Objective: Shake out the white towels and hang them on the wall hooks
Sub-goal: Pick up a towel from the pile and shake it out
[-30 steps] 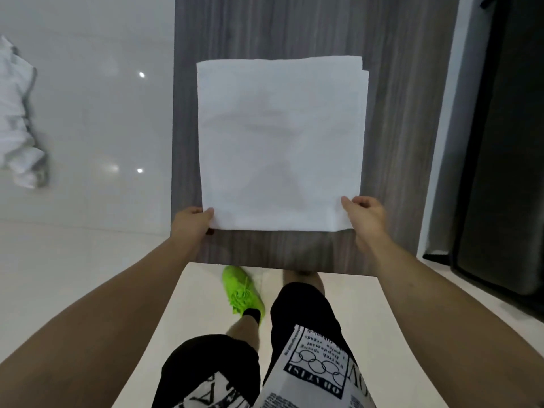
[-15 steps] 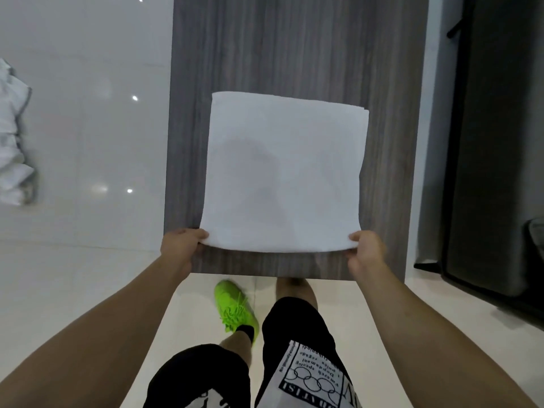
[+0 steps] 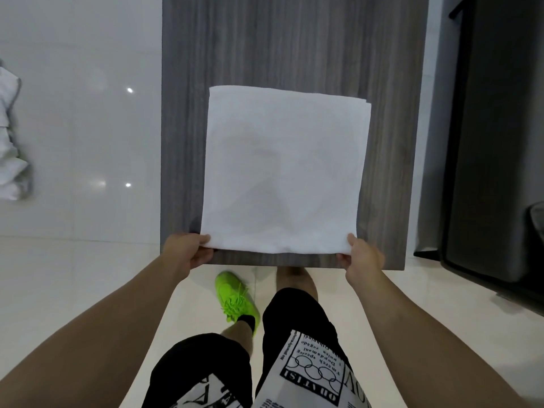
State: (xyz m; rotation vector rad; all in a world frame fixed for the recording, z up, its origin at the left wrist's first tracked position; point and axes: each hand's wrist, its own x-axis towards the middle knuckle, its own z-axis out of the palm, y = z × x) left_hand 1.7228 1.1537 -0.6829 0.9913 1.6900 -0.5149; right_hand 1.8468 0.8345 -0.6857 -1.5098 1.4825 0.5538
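A folded white towel [image 3: 282, 172] is spread flat in front of me, in front of a grey wood-grain panel [image 3: 265, 48]. My left hand [image 3: 187, 251] pinches its near left corner and my right hand [image 3: 362, 257] pinches its near right corner. The far edge shows several layers at the right corner. More white towels [image 3: 11, 148] hang bunched against the white tiled wall at the far left edge. No hooks are visible.
White glossy wall tiles [image 3: 82, 128] fill the left. A dark door or cabinet [image 3: 494, 142] stands at the right. Below are a cream floor [image 3: 59, 290], my legs in black printed shorts and a bright green shoe [image 3: 235, 298].
Both hands with the towel dropped lower in view and then held about level. The towel's near edge now lies flatter and its far edge looks a little farther.
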